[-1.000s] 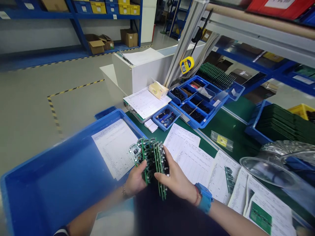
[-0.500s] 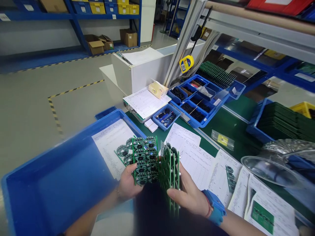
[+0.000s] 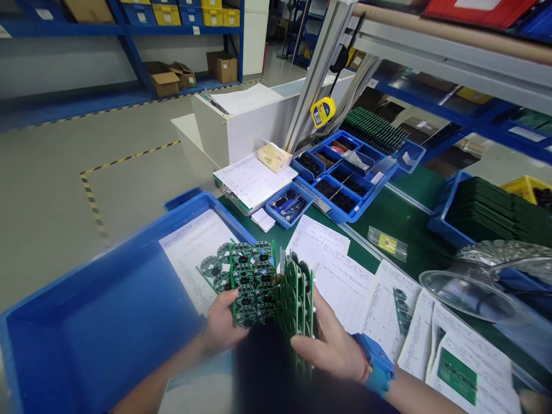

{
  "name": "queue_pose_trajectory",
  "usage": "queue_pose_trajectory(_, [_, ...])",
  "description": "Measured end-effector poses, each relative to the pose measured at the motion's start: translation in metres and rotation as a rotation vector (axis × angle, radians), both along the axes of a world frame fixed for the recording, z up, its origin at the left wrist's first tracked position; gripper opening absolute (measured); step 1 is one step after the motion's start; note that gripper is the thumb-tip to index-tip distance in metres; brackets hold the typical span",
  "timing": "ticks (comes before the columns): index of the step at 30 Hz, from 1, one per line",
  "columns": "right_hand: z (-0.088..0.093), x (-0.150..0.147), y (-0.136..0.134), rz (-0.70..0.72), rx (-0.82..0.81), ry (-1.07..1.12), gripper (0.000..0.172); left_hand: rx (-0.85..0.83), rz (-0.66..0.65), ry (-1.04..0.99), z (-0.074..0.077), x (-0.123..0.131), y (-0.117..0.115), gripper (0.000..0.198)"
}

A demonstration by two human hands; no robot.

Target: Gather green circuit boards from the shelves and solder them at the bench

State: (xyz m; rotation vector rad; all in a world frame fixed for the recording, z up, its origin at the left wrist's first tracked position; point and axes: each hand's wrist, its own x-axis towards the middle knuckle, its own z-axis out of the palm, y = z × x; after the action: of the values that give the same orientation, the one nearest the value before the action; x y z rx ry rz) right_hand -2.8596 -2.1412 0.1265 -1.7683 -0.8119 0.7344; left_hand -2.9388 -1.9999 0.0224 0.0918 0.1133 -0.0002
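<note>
1. Left hand (image 3: 225,322) pinches boards (image 3: 254,287) by their edge, probably sparing the faces.
2. Right hand (image 3: 330,339) clasps a stack (image 3: 297,296) edge-on, likely keeping it together.
3. Both bundles are held near the tub's (image 3: 107,322) right edge.

The held circuit boards (image 3: 253,287) are coloured green and are dotted with black and pale parts. The large tub (image 3: 103,322) at near left is coloured plain blue, while the wristband (image 3: 376,357) at near right is coloured blue and teal. The bench top (image 3: 403,221) is surfaced in dark green; the sheets (image 3: 345,284) on it are printed with dark rows on white. The grey floor (image 3: 47,201) is marked by tape (image 3: 91,200) striped in yellow and black. At far left, the shelving (image 3: 86,30) is painted blue.
</note>
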Motion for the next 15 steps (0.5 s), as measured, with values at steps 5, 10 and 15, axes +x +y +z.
queue_pose_trajectory(5, [-0.018,0.001,0.013,-0.160,-0.225,-0.121,0.094,0.222,-0.177,-0.057,-0.007,0.001,-0.014,0.035])
queue_pose_trajectory(10, [-0.029,0.003,0.022,-0.193,-0.327,-0.174,0.101,0.225,-0.232,-0.088,-0.015,0.007,-0.023,0.058])
queue_pose_trajectory(15, [-0.021,0.013,0.012,-0.139,-0.191,-0.071,0.090,0.117,-0.124,-0.107,0.007,0.013,-0.016,0.053])
